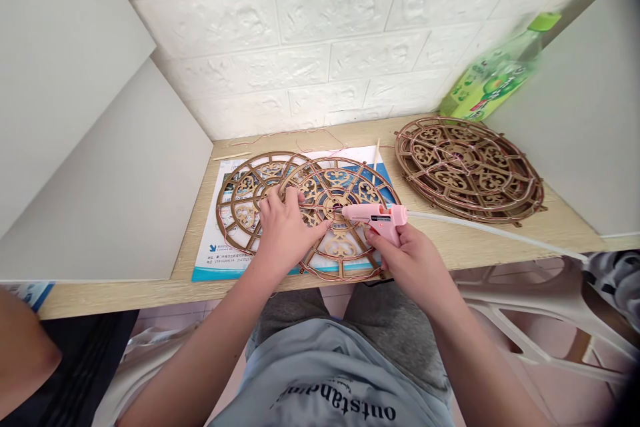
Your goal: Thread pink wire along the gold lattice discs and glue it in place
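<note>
1. White brick-textured wall panels (300, 33) rise behind a pale wooden bench (465, 243), and grey-white partition boards (75, 113) close in at the left and right of the frame.
2. At lower centre, our left hand (285, 233) lies half-curled on a fretwork wooden disc (340, 247); we cannot tell whether it grips the disc or only presses on it.
3. Our right hand (410, 260) is closed around the grip of a pink hot glue gun (375, 219), with the nozzle just over the disc's hub and a white cord (490, 230) running off to the right.
4. That disc sits on a printed leaflet (220, 260), overlapping a second fretwork disc (245, 193) at centre left. Thin copper-coloured wires (320, 140) trail across the bench behind them, near a thin wooden stick (376, 153).
5. Toward the right, a stacked wooden wheel (467, 170) lies on the bench, with a blurred green bottle (493, 73) beyond it at upper right.
</note>
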The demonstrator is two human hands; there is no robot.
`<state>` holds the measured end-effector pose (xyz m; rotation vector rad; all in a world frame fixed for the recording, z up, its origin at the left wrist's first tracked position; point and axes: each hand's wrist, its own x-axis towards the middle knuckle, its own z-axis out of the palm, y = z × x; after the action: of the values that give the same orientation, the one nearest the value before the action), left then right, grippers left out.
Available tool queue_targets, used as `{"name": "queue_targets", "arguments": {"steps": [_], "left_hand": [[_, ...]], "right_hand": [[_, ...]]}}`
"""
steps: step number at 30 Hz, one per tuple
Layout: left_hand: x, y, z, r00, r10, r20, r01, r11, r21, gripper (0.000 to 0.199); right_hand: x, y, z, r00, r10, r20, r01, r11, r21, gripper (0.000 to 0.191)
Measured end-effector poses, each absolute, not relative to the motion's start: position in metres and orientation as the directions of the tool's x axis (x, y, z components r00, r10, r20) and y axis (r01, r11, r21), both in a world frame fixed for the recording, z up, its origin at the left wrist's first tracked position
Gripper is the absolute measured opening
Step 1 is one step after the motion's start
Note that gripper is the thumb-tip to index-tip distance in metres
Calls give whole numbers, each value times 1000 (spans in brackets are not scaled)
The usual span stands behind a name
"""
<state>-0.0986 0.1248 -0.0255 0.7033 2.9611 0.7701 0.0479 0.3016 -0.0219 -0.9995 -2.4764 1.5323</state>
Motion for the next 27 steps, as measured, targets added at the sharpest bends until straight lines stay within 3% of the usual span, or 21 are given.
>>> {"name": "queue_targets", "arguments": {"steps": [7,15,27], "left_hand": [[-98,126,-23,-903,420,87,411,790,455,58],[-98,126,-23,-904,421,75,406,789,462,58],[-99,125,-24,-901,424,93,416,783,462,58]], "right_hand": [[51,301,-28,-815,525,-247,464,335,-820,46],[49,302,-24,-802,546,-243,434,252,-865,47],[48,302,-19,-796,552,-247,469,306,-828,46]]}}
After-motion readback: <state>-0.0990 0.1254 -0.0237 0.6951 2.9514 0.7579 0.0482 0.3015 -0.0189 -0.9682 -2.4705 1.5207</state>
